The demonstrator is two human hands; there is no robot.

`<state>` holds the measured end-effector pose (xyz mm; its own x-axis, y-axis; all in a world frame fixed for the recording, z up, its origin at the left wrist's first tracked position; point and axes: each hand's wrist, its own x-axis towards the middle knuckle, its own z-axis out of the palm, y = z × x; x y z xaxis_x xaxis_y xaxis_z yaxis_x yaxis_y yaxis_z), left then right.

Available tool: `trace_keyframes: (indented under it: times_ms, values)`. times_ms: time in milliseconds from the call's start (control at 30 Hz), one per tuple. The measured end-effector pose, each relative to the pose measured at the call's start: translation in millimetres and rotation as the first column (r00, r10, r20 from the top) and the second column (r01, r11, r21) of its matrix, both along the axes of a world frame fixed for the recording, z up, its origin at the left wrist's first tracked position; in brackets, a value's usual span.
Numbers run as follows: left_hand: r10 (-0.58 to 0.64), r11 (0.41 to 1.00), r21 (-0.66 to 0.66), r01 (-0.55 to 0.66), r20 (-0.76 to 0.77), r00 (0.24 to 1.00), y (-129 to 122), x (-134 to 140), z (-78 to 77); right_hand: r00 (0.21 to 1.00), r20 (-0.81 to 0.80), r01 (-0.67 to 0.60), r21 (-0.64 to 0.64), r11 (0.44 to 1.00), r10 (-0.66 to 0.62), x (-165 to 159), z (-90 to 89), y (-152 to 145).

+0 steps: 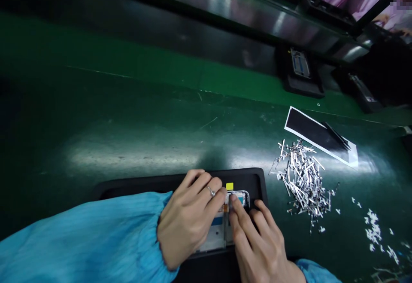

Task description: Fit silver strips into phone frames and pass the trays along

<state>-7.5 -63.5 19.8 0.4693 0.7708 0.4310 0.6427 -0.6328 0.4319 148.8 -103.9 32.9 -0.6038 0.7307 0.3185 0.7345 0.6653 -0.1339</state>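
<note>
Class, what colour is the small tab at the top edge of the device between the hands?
The tab is yellow, shown in the head view.

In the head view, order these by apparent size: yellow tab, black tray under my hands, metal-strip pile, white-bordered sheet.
1. Black tray, though partly covered
2. Metal-strip pile and white-bordered sheet: too close to rank
3. Yellow tab

Smooth device (214, 239) (metal, perhaps; half hidden), shiny metal strips (305, 181), glossy tabletop (154, 124).
</note>
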Motion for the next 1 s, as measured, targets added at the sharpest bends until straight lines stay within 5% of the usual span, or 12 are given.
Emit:
trace_keyframes:
  times_ms: [367,1000]
  values:
    - [0.008,0.99,-0.142,0.012,0.139,0.99,6.9,-4.0,4.3,0.999,0.036,-0.023,0.0,1.0,0.023,-0.1,-2.8,0.0]
    - [-0.02,0.963,-0.267,-0.044,-0.23,0.973,22.8,-14.6,21.8,0.998,0.057,-0.033,0.024,0.999,0.032,3.3,-5.3,-1.2]
